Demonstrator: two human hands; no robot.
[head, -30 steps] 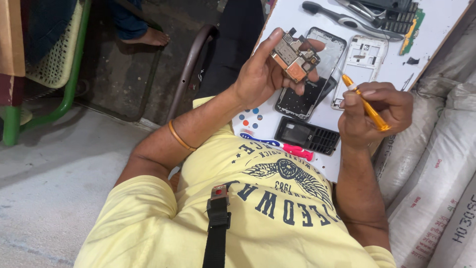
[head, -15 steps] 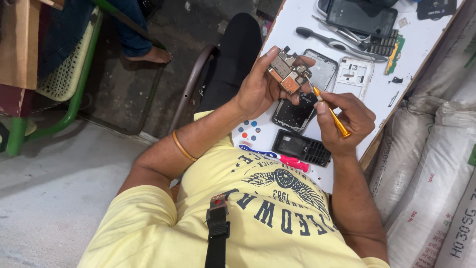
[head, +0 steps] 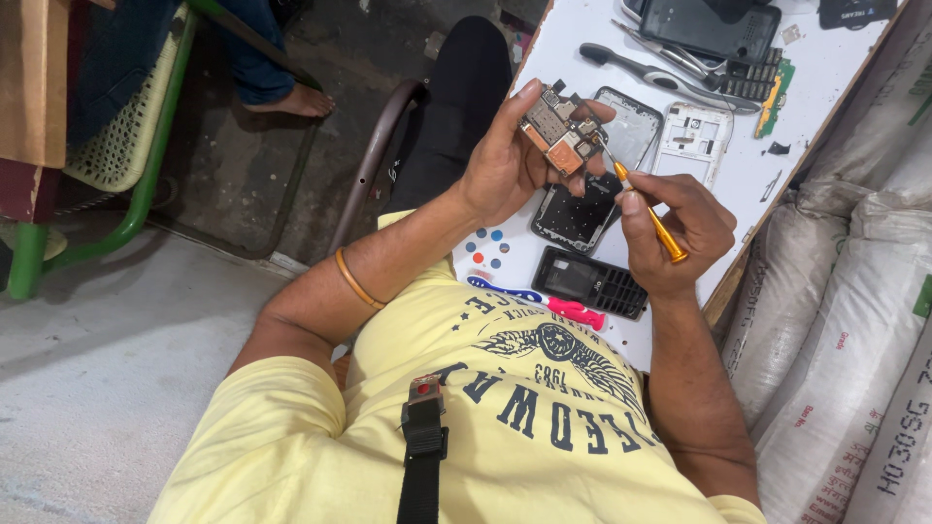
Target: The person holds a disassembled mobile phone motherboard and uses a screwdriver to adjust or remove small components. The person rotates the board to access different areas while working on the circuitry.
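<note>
As the yellow-handled precision screwdriver [head: 652,218], pinched in right hand [head: 680,233], closes from a gap onto the small copper-shielded circuit board [head: 560,131], held by left hand [head: 505,160] above white surface [head: 835,87]; screw work beginning.

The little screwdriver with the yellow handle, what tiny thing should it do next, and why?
Probably turn gently on the spot. The right hand holds the yellow screwdriver with its thin tip seemingly on the circuit board, which the left hand pinches above the white table. Whether it sits in a screw is too small to tell.
</note>
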